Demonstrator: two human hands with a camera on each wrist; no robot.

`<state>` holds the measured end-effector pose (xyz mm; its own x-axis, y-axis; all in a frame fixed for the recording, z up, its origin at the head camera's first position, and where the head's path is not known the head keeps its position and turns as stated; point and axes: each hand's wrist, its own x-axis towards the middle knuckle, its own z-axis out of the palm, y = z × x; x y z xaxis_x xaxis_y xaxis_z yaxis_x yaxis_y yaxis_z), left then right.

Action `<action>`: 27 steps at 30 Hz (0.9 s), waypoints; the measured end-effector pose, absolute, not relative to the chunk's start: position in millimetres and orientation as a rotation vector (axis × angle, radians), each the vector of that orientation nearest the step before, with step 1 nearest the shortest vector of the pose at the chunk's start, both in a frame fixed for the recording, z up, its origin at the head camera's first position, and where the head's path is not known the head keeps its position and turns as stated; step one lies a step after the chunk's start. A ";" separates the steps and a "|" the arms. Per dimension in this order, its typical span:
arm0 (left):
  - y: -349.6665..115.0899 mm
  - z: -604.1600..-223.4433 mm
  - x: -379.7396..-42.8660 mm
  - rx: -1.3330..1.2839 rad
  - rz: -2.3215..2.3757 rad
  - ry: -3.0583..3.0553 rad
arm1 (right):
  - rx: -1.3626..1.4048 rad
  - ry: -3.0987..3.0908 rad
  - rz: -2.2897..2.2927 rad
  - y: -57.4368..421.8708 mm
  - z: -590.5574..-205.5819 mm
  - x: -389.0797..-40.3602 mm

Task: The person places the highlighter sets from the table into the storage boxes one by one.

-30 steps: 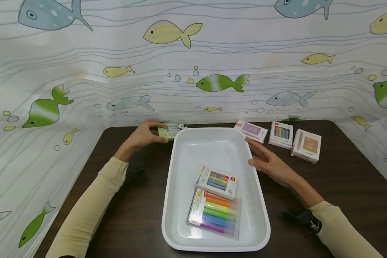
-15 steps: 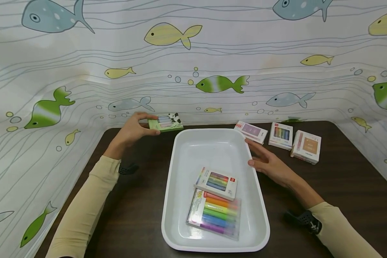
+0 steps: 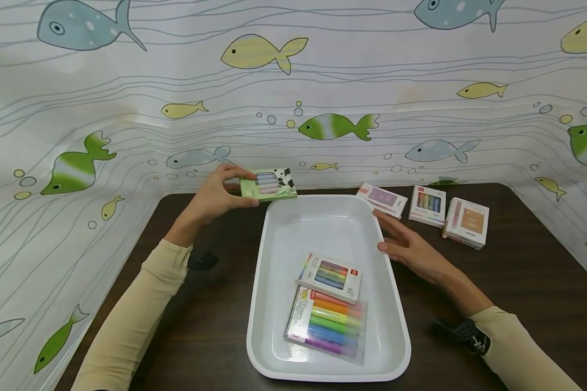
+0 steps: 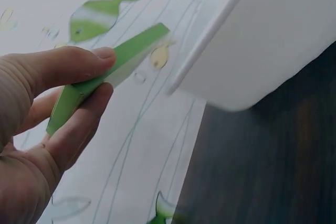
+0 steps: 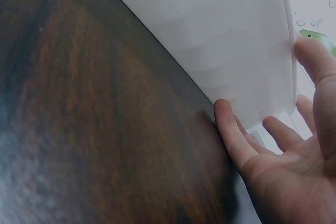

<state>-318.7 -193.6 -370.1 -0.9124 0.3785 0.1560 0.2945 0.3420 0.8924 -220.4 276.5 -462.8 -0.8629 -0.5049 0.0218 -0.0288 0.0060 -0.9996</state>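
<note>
My left hand (image 3: 217, 193) pinches a flat green box (image 3: 268, 184) with a cow-spot print and a window showing pastel sticks. The box is held up at the far left corner of the white tray (image 3: 255, 304). In the left wrist view, thumb and fingers grip one end of the green box (image 4: 113, 64). My right hand (image 3: 411, 247) rests its fairly straight fingers against the tray's right side, which the right wrist view shows at the tray wall (image 5: 226, 30). Inside the tray, a white box of coloured sticks (image 3: 330, 277) overlaps a clear pack of thick rainbow-coloured sticks (image 3: 325, 326).
Behind my right hand lie a white box with a purple panel (image 3: 382, 199), a white box with a coloured window (image 3: 428, 205) and a thicker box with a brown panel (image 3: 466, 221). A fish-patterned curtain (image 3: 293, 87) borders the dark wooden table (image 3: 200, 326).
My left hand has lifted the green box from the table behind the tray, swung it left, then brought it back right over the tray's far left corner. The right hand stays put.
</note>
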 end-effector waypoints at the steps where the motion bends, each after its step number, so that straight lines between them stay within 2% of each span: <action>1: -189.6 -370.2 -316.8 0.660 1.630 2.497 | -0.548 1.949 -1.919 276.6 -462.6 -220.1; 11: -157.8 -374.1 -294.2 0.926 1.499 2.407 | -0.584 1.949 -1.920 276.9 -461.7 -218.8; 27: -135.1 -381.9 -275.0 1.091 1.249 2.479 | -0.587 1.976 -1.910 279.7 -467.4 -220.1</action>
